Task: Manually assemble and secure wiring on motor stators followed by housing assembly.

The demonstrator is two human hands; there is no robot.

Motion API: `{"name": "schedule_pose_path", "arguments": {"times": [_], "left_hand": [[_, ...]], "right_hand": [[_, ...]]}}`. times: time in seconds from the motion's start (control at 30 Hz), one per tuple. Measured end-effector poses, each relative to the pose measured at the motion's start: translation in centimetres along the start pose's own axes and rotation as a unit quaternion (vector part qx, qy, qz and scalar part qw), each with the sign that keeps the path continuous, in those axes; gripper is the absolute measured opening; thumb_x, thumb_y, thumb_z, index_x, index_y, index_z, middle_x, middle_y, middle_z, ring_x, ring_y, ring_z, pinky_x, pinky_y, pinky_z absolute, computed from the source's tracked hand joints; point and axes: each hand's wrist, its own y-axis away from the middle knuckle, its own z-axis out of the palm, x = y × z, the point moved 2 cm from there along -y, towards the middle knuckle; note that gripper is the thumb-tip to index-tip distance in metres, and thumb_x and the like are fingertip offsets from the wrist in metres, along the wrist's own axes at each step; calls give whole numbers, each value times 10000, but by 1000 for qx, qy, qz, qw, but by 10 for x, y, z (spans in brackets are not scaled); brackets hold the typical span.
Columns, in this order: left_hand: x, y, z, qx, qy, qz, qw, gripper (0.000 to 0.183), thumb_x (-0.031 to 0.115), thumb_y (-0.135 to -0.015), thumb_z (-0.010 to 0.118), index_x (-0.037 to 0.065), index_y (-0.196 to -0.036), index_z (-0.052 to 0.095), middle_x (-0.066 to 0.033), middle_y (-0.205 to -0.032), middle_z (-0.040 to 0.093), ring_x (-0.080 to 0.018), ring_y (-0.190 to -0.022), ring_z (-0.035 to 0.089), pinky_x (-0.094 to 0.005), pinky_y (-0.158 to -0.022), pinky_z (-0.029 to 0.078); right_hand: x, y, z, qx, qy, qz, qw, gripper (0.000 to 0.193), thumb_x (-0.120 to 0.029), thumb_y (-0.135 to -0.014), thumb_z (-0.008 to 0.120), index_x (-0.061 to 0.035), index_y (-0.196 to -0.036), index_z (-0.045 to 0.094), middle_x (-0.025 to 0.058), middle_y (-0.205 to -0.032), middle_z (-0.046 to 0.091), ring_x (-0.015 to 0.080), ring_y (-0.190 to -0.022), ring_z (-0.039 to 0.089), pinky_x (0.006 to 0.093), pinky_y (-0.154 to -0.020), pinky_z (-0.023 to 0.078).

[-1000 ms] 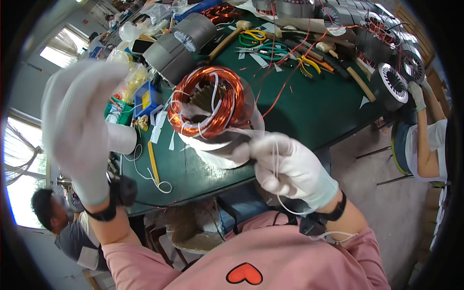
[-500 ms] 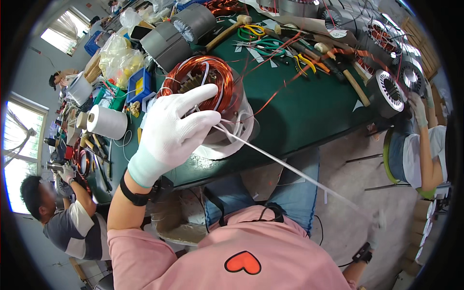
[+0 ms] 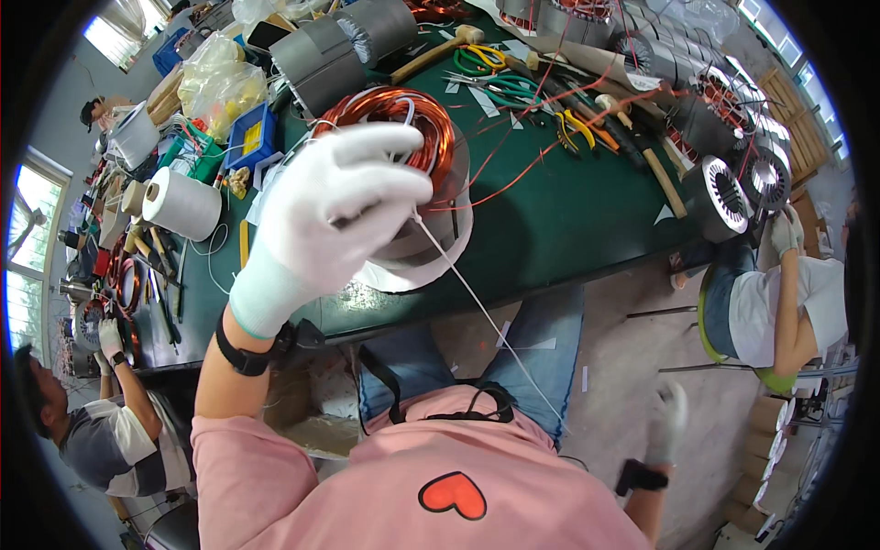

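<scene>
My left hand (image 3: 335, 197), in a white knit glove, is over the front of a motor stator with a thick ring of copper winding (image 3: 435, 137). Its visible fingers are bent and apart, slightly blurred, and they hide part of the coil. A white cord (image 3: 477, 298) runs from beside the left fingertips down to the right across my lap, thinning out of sight near my shirt. Off to the lower right, away from the bench, is my gloved right hand (image 3: 667, 423); motion smears its fingers, and whether it grips the cord's end cannot be made out. White sleeve material (image 3: 403, 275) rings the stator's base.
On the green bench (image 3: 550, 238) lie a mallet (image 3: 435, 53), scissors (image 3: 478, 60), yellow-handled pliers (image 3: 577, 130) and hammers. Grey stators (image 3: 715, 197) stand at right. A white thread spool (image 3: 183, 203) and a blue bin (image 3: 250, 137) are left. Co-workers sit on both sides.
My right hand has moved left and slightly up, nearer my body. The cord now slopes more steeply. My left hand has shifted a little over the coil, and the whole view has turned slightly.
</scene>
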Motion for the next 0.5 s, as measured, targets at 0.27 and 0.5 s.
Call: {"name": "schedule_pose_path", "arguments": {"times": [0.27, 0.5], "left_hand": [[57, 51, 53, -1, 35, -34, 999, 271, 93, -718, 695, 106, -986, 728, -33, -802, 655, -215, -644, 627, -324, -542, 458], [40, 64, 55, 65, 99, 59, 991, 264, 199, -674, 692, 61, -897, 663, -1, -695, 531, -165, -546, 559, -321, -422, 366]], "right_hand": [[-334, 17, 311, -409, -115, -18, 905, 279, -157, -1063, 504, 21, -1101, 716, 63, -915, 717, 89, -710, 608, 223, -658, 486], [-361, 3, 332, -348, -25, -114, 930, 212, -96, -1008, 601, 39, -1061, 755, 63, -1020, 744, 107, -873, 608, 280, -790, 498]]}}
